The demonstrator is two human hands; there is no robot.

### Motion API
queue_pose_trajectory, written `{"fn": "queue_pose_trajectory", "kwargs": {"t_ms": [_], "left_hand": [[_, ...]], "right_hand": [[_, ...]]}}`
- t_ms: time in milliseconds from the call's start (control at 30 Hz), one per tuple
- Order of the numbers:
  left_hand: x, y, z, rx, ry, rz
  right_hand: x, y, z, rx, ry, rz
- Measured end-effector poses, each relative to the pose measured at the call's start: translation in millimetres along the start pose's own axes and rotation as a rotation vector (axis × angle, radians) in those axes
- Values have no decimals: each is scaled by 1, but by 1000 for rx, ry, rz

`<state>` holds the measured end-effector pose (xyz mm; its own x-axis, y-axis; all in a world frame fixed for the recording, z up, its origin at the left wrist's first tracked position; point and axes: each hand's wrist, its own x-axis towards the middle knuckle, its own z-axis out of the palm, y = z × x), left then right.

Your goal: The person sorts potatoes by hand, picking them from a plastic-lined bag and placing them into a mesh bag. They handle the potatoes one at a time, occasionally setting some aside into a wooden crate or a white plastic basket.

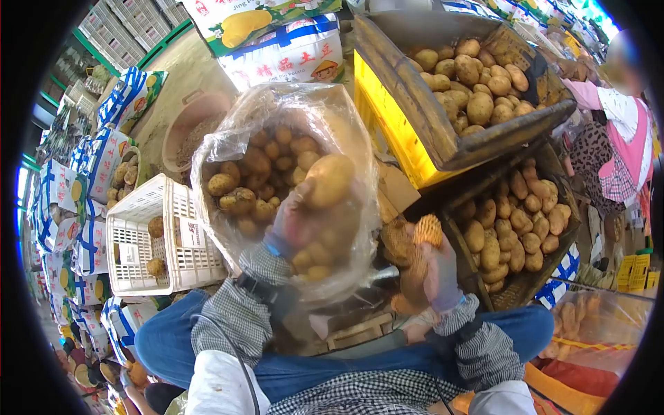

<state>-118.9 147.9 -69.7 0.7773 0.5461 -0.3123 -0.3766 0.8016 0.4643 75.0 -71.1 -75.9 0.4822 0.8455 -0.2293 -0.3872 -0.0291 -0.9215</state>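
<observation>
My gloved left hand (293, 223) is closed on a large potato (330, 181), held over a clear plastic bag (268, 97) with its mouth wide open. Many smaller potatoes (257, 162) lie inside that bag. To the right of the bag, my gloved right hand (440, 273) is closed around an orange-tan piece with a ridged, bumpy surface (427, 230); its kind I cannot tell. Just left of the right hand are brown potatoes (395, 242), partly hidden by it.
A yellow crate (387, 111) of potatoes stands at the upper right, with a dark crate (508, 299) of potatoes below it. On the left are a white slatted basket (142, 266) and a pink tub (197, 128). Printed potato cartons (283, 59) stand behind. A person (619, 131) is at far right.
</observation>
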Motion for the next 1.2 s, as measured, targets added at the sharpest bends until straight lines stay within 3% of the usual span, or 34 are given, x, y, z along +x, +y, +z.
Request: {"fn": "queue_pose_trajectory", "kwargs": {"t_ms": [67,133,200,267,333,400,500,567,633,700,800,900,933,1000,1067,1133,1200], "left_hand": [[-18,-27,25,-76,-47,5],[-30,-63,54,108,-80,103],[-37,-101,72,250,-87,175],[-48,-141,73,277,-31,181],[-59,-167,67,184,18,147],[-67,-175,64,35,22,95],[-73,-176,65,-161,-13,12],[-74,-177,65,-109,-61,56],[-76,-180,65,17,-128,170],[-78,-175,67,211,13,127],[-84,-168,68,485,181,84],[-86,-171,57,702,147,129],[-83,-174,52,756,142,214],[-77,-179,43,863,140,383],[-78,-156,47,1363,-42,620],[-86,-144,64,1392,-45,586],[-89,-140,86,943,144,302]], "right_hand": [[-1,-9,9,11,0,-117],[-2,-13,18,149,21,-168],[-5,-12,20,-500,-127,-501],[-9,-1,14,-818,-155,-631],[-11,24,5,-784,-65,-580],[0,31,1,-233,11,-187],[-12,39,6,-334,39,-226],[-43,9,30,-1087,38,-720],[-43,11,29,-993,-4,-595],[-18,41,16,-450,5,-432],[3,17,5,-135,-17,115],[-19,8,21,-396,123,-103],[-22,1,21,-435,113,-43],[-29,28,25,-616,142,-513],[-25,37,15,-390,-11,-351],[-15,36,6,-176,-69,-149],[-10,31,12,31,-24,-14]]}}
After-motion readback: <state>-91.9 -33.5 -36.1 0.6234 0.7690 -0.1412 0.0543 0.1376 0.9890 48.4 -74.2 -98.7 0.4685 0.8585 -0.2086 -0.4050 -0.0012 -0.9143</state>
